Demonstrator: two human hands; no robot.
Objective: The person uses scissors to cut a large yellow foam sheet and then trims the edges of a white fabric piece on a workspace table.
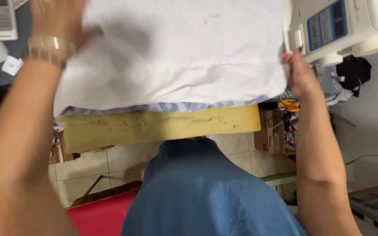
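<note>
Big white cloth [176, 52] spread flat across the work surface, filling the far middle of the view. Left hand [57, 19] lies on its far left corner, palm down and fingers spread flat, pressing rather than gripping; a pale banded bracelet [49, 50] sits on that wrist. Right hand [302, 74] is at the cloth's right edge, fingers curled against the edge, though whether they actually pinch the fabric cannot be told from here. Just beyond that hand stands a cream sewing machine with a blue panel [342, 26]. Under the cloth peeks a blue-and-white checked fabric strip [167, 107], and below that a thick yellow foam slab [162, 126] along the near edge. Blue clothing [206, 192] fills the near middle.
</note>
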